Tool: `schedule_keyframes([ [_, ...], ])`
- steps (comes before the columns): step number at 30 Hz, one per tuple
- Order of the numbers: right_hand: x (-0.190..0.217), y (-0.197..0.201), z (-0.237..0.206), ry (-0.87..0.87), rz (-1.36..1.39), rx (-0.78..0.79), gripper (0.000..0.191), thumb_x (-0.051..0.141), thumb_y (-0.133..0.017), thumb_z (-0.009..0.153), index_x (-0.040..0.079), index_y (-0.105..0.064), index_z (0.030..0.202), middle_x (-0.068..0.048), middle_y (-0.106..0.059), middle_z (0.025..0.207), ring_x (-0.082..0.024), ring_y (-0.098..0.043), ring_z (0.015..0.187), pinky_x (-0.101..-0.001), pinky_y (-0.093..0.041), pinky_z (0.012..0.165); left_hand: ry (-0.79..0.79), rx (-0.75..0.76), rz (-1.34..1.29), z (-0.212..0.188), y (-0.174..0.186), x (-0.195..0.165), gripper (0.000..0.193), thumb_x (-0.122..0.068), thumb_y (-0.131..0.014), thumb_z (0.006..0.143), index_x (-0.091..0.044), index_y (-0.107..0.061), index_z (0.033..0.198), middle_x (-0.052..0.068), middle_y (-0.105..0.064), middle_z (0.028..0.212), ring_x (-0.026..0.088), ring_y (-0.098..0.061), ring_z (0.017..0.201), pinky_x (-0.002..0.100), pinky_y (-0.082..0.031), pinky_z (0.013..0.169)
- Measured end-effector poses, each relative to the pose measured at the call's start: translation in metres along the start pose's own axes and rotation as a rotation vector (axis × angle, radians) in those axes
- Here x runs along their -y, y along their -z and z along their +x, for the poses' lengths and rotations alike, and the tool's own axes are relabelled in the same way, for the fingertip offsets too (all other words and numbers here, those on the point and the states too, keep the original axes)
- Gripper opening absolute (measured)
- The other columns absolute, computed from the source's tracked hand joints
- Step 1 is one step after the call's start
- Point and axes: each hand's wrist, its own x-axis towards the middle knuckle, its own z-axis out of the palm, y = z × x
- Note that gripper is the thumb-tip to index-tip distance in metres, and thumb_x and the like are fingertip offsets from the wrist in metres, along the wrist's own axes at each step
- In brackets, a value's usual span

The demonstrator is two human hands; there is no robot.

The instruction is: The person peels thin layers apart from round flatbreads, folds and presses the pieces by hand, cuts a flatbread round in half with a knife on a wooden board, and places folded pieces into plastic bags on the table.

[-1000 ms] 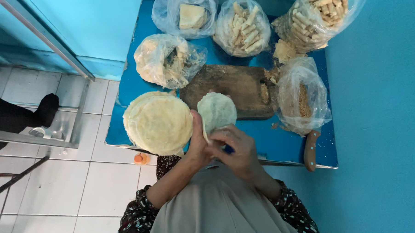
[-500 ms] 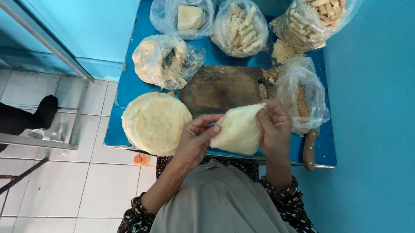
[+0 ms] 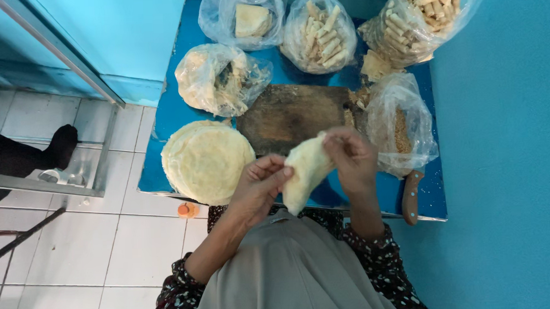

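Both my hands hold one pale thin wrapper sheet (image 3: 306, 170) above the front edge of the blue table (image 3: 170, 115). My left hand (image 3: 261, 188) pinches its lower left edge. My right hand (image 3: 351, 159) grips its upper right end. The sheet hangs folded between them, tilted down toward me. A round stack of the same pale sheets (image 3: 207, 160) lies on the table just left of my left hand. A dark wooden board (image 3: 289, 114) lies behind the held sheet.
Several clear plastic bags stand at the back: one with shredded filling (image 3: 220, 80), one with a pale block (image 3: 249, 18), two with rolled sticks (image 3: 322, 34) (image 3: 419, 18), one with crumbs (image 3: 399, 129). A knife handle (image 3: 410, 195) sticks over the right front edge. White floor tiles lie left.
The sheet has come away from the stack. My hands have turned and folded it from a flat piece into a narrower, tilted shape, with the right hand raised.
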Motion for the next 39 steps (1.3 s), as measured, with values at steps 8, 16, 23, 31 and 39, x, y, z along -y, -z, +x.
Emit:
schedule_keyframes([
  [8, 0.023, -0.002, 0.002, -0.178, 0.249, 0.054, 0.031, -0.003, -0.058, 0.103, -0.003, -0.065, 0.133, -0.010, -0.075, 0.110, -0.012, -0.071, 0.095, -0.0277, -0.059, 0.084, -0.031, -0.039, -0.124, 0.004, -0.008, -0.018, 0.010, -0.011, -0.065, 0.102, -0.006, -0.064, 0.110, 0.004, -0.073, 0.109, 0.012, -0.070, 0.100, 0.030, -0.057, 0.090],
  [16, 0.031, 0.002, -0.001, -0.003, 0.048, 0.097, 0.044, -0.010, -0.065, 0.098, -0.002, -0.060, 0.141, -0.014, -0.074, 0.117, -0.014, -0.072, 0.102, -0.0288, -0.059, 0.087, -0.125, 0.033, 0.037, 0.000, -0.004, -0.010, 0.017, -0.011, -0.067, 0.105, 0.001, -0.066, 0.118, 0.005, -0.071, 0.111, 0.012, -0.067, 0.104, 0.027, -0.053, 0.095],
  [23, 0.051, -0.007, 0.008, 0.313, -0.340, 0.270, 0.045, -0.006, -0.068, 0.099, 0.006, -0.059, 0.141, -0.016, -0.068, 0.130, -0.021, -0.076, 0.107, -0.0316, -0.063, 0.087, -0.042, -0.012, 0.205, 0.001, -0.008, -0.005, 0.025, -0.015, -0.068, 0.101, 0.003, -0.073, 0.117, 0.006, -0.075, 0.103, 0.009, -0.067, 0.092, 0.024, -0.054, 0.083],
  [31, 0.054, -0.038, -0.007, 0.395, -0.597, -0.100, 0.047, 0.002, -0.083, 0.091, 0.005, -0.063, 0.134, -0.010, -0.072, 0.118, -0.019, -0.072, 0.098, -0.0306, -0.060, 0.085, -0.112, -0.194, -0.019, 0.006, -0.016, 0.010, 0.017, -0.007, -0.067, 0.100, 0.003, -0.076, 0.111, 0.007, -0.074, 0.100, 0.011, -0.068, 0.086, 0.026, -0.056, 0.079],
  [39, 0.041, -0.046, -0.033, 0.266, -0.491, -0.083, 0.041, 0.003, -0.085, 0.087, 0.003, -0.062, 0.121, -0.008, -0.073, 0.106, -0.014, -0.075, 0.095, -0.0284, -0.062, 0.083, -0.194, -0.157, -0.191, 0.014, -0.022, 0.028, 0.016, -0.005, -0.064, 0.102, 0.003, -0.077, 0.097, 0.009, -0.065, 0.134, 0.016, -0.066, 0.110, 0.032, -0.055, 0.098],
])
